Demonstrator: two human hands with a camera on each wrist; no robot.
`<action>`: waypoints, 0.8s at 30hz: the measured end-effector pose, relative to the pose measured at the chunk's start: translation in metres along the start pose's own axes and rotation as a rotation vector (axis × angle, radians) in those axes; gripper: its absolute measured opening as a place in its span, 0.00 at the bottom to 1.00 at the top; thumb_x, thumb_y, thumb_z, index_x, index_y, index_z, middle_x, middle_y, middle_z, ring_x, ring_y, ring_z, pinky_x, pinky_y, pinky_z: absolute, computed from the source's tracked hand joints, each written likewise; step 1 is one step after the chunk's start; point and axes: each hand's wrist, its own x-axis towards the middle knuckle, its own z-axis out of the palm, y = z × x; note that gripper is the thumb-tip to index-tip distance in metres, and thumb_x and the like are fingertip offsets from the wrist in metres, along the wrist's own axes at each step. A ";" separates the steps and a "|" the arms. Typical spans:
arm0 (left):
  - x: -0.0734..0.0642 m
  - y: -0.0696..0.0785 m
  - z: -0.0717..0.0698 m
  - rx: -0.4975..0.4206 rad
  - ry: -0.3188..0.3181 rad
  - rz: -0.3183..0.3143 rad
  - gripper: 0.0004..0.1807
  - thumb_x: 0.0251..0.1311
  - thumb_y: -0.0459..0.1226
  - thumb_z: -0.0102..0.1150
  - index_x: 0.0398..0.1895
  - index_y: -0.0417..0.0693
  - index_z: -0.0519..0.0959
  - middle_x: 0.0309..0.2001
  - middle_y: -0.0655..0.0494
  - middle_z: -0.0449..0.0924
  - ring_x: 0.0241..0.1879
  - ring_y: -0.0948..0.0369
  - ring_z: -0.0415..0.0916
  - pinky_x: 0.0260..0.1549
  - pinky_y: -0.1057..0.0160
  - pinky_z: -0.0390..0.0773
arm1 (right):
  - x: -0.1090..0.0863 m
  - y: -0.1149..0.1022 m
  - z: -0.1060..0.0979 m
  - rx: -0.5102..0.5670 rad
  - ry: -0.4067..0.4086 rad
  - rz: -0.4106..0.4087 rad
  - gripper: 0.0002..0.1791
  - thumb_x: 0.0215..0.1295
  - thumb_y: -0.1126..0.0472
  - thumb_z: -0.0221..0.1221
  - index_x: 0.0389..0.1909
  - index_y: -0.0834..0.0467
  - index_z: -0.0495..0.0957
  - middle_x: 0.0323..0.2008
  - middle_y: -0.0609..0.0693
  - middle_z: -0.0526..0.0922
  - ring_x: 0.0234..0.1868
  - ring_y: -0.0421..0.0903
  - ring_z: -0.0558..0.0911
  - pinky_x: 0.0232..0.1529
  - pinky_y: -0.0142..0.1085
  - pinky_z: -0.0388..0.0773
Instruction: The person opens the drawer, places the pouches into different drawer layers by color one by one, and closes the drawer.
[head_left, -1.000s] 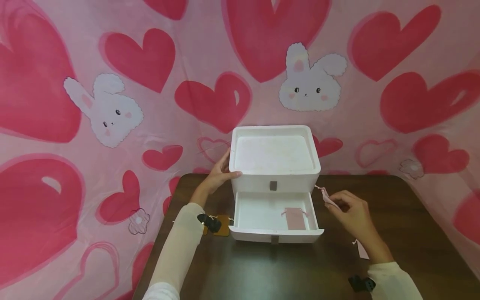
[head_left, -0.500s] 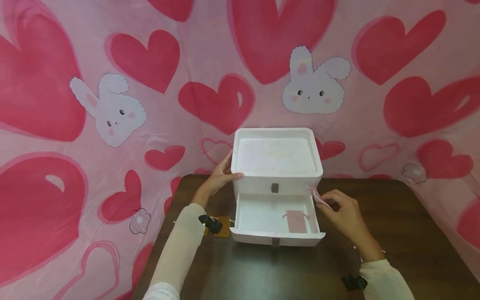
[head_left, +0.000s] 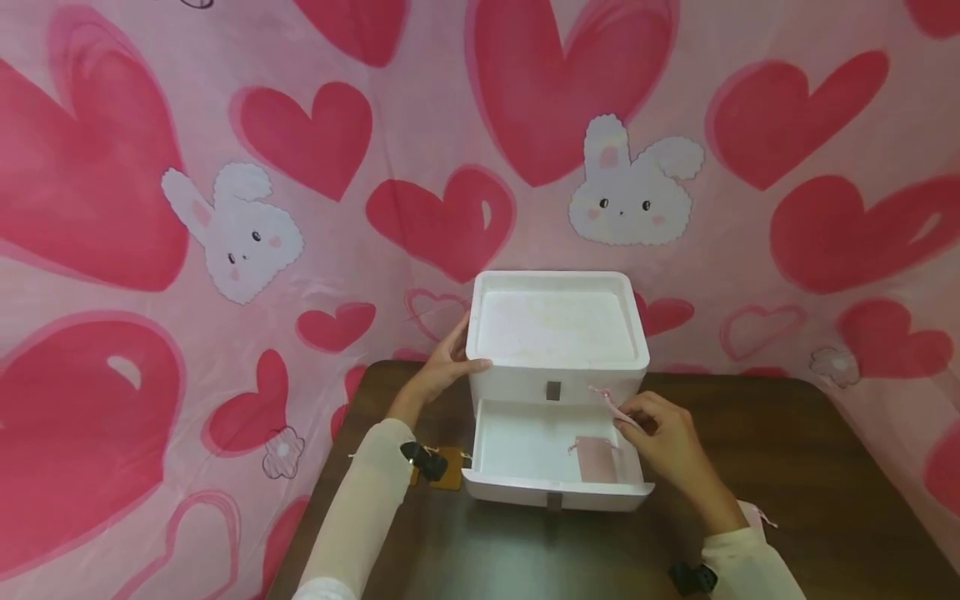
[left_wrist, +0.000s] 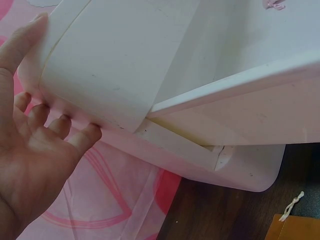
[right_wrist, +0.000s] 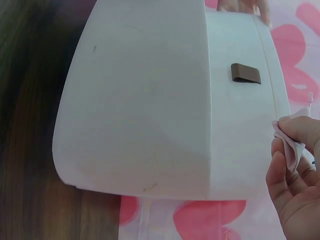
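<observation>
I see right hand [head_left: 666, 432], pinching pink drawstring pouch [head_left: 617, 412], move over lower drawer [head_left: 517, 446]; carry seems nearly done. Left hand [head_left: 444, 372] grips cabinet [head_left: 558, 329].

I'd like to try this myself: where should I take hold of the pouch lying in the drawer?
Probably pinch the pouch at its drawstring end, coming from above: it lies flat inside the open, walled drawer, with that end farthest from the drawer's front.

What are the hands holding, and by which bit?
The right hand pinches a pink pouch by its cloth; the left hand grips the white box by its left side.
</observation>
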 end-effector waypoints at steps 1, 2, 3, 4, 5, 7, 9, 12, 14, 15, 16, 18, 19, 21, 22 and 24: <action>-0.001 0.000 0.000 -0.004 0.000 -0.002 0.56 0.59 0.29 0.68 0.83 0.67 0.46 0.83 0.54 0.50 0.77 0.48 0.59 0.72 0.43 0.67 | 0.000 -0.001 0.001 -0.001 -0.007 0.005 0.14 0.46 0.77 0.73 0.31 0.59 0.84 0.30 0.51 0.85 0.25 0.30 0.75 0.26 0.20 0.77; -0.001 0.000 0.000 -0.006 -0.003 0.000 0.56 0.59 0.29 0.68 0.83 0.66 0.45 0.83 0.54 0.49 0.78 0.48 0.58 0.73 0.43 0.67 | 0.000 -0.003 0.002 -0.001 -0.015 0.012 0.14 0.46 0.77 0.73 0.31 0.59 0.84 0.30 0.51 0.85 0.25 0.31 0.75 0.26 0.21 0.78; -0.001 0.000 0.001 -0.009 -0.006 0.000 0.57 0.59 0.29 0.68 0.83 0.66 0.44 0.83 0.55 0.48 0.78 0.48 0.57 0.73 0.43 0.66 | 0.000 -0.005 0.003 -0.001 -0.022 0.018 0.14 0.47 0.77 0.74 0.31 0.58 0.84 0.31 0.51 0.85 0.26 0.32 0.75 0.26 0.22 0.78; -0.002 0.000 0.001 -0.014 -0.005 -0.002 0.57 0.58 0.29 0.68 0.83 0.65 0.44 0.83 0.55 0.48 0.78 0.49 0.56 0.73 0.44 0.66 | 0.000 -0.006 0.004 -0.002 -0.031 0.028 0.14 0.47 0.77 0.73 0.31 0.58 0.84 0.31 0.50 0.85 0.26 0.32 0.75 0.26 0.23 0.79; -0.002 0.000 0.001 -0.016 -0.004 -0.003 0.57 0.58 0.29 0.68 0.83 0.65 0.44 0.83 0.55 0.48 0.79 0.49 0.56 0.73 0.44 0.65 | 0.001 -0.008 0.005 -0.003 -0.040 0.038 0.14 0.48 0.76 0.73 0.32 0.57 0.84 0.31 0.50 0.85 0.26 0.32 0.75 0.26 0.24 0.79; -0.002 0.000 0.001 -0.023 -0.005 -0.005 0.58 0.57 0.30 0.70 0.83 0.65 0.44 0.84 0.55 0.47 0.79 0.49 0.55 0.74 0.43 0.65 | 0.001 -0.011 0.007 0.002 -0.050 0.046 0.14 0.49 0.76 0.73 0.32 0.57 0.84 0.32 0.50 0.85 0.25 0.32 0.75 0.25 0.26 0.80; -0.002 0.000 0.001 -0.027 -0.004 -0.008 0.58 0.57 0.32 0.71 0.83 0.66 0.44 0.84 0.55 0.47 0.79 0.49 0.55 0.74 0.44 0.64 | 0.002 -0.014 0.009 0.010 -0.053 0.040 0.14 0.49 0.76 0.73 0.32 0.57 0.84 0.32 0.51 0.85 0.25 0.32 0.75 0.24 0.27 0.79; -0.003 -0.001 0.001 -0.023 -0.004 -0.012 0.58 0.57 0.33 0.72 0.83 0.66 0.44 0.83 0.55 0.47 0.79 0.49 0.56 0.74 0.43 0.64 | 0.001 -0.015 0.013 0.021 -0.054 0.031 0.13 0.49 0.76 0.73 0.32 0.58 0.84 0.31 0.52 0.85 0.24 0.31 0.74 0.23 0.27 0.79; -0.003 -0.002 0.001 -0.012 -0.002 -0.013 0.58 0.57 0.33 0.71 0.83 0.67 0.44 0.83 0.55 0.48 0.78 0.48 0.57 0.74 0.43 0.65 | 0.001 -0.016 0.016 0.024 -0.056 0.031 0.13 0.49 0.76 0.73 0.32 0.58 0.84 0.30 0.52 0.85 0.24 0.31 0.74 0.22 0.27 0.78; -0.003 -0.002 0.001 -0.008 -0.001 -0.013 0.57 0.58 0.33 0.71 0.83 0.67 0.45 0.83 0.55 0.49 0.78 0.48 0.57 0.73 0.43 0.65 | 0.002 -0.016 0.017 0.026 -0.059 0.034 0.13 0.49 0.76 0.73 0.32 0.58 0.85 0.30 0.51 0.85 0.24 0.31 0.74 0.23 0.27 0.78; -0.003 -0.002 0.001 -0.010 0.000 -0.012 0.57 0.58 0.33 0.71 0.83 0.67 0.45 0.83 0.54 0.49 0.78 0.48 0.57 0.73 0.43 0.65 | 0.002 -0.017 0.018 0.030 -0.063 0.041 0.13 0.49 0.75 0.73 0.32 0.58 0.85 0.30 0.51 0.85 0.25 0.32 0.74 0.23 0.27 0.78; -0.003 -0.001 0.001 -0.008 0.002 -0.011 0.57 0.58 0.33 0.70 0.83 0.67 0.45 0.83 0.53 0.49 0.78 0.47 0.58 0.73 0.42 0.66 | 0.003 -0.018 0.020 0.041 -0.074 0.048 0.12 0.50 0.75 0.72 0.33 0.58 0.85 0.30 0.50 0.85 0.25 0.32 0.74 0.24 0.27 0.78; -0.004 -0.001 0.002 -0.009 0.003 -0.011 0.57 0.58 0.32 0.70 0.83 0.66 0.45 0.83 0.53 0.50 0.78 0.47 0.58 0.73 0.43 0.66 | 0.003 -0.019 0.022 0.043 -0.081 0.054 0.12 0.51 0.74 0.73 0.33 0.57 0.85 0.30 0.50 0.85 0.26 0.33 0.74 0.24 0.27 0.78; -0.004 0.000 0.002 -0.006 0.002 -0.009 0.57 0.58 0.32 0.69 0.83 0.66 0.44 0.83 0.53 0.49 0.78 0.47 0.57 0.73 0.42 0.65 | 0.004 -0.021 0.024 0.051 -0.096 0.063 0.12 0.52 0.74 0.72 0.33 0.56 0.85 0.30 0.49 0.85 0.26 0.33 0.74 0.25 0.27 0.79; -0.005 0.001 0.003 -0.002 0.002 -0.008 0.56 0.58 0.32 0.69 0.83 0.66 0.44 0.83 0.52 0.49 0.78 0.47 0.58 0.73 0.42 0.66 | 0.004 -0.021 0.026 0.054 -0.102 0.066 0.11 0.52 0.73 0.72 0.33 0.56 0.85 0.30 0.49 0.85 0.26 0.33 0.73 0.25 0.27 0.78; -0.005 0.001 0.003 0.009 0.000 -0.005 0.56 0.59 0.32 0.69 0.83 0.65 0.44 0.83 0.52 0.49 0.78 0.46 0.57 0.73 0.42 0.66 | 0.005 -0.021 0.029 0.055 -0.116 0.068 0.11 0.52 0.73 0.72 0.33 0.56 0.85 0.29 0.48 0.85 0.27 0.33 0.73 0.25 0.27 0.78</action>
